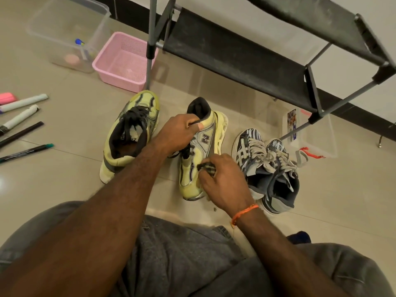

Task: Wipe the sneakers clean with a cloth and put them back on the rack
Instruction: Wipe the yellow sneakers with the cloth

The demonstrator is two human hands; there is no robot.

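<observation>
Right against the yellow sneaker [202,155], the right hand [222,183] has its fingers bunched around a dark cloth [206,168] near the toe, left hand [177,133] pinching the heel collar, shoe's long axis running away toward the rack [235,58], its twin [130,133] just left.

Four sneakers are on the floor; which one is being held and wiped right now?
The yellow sneaker in the middle: left hand grips its heel collar, right hand presses the cloth against its side.

sneakers [199,151] on floor [64,172], before rack [235,58]
</observation>
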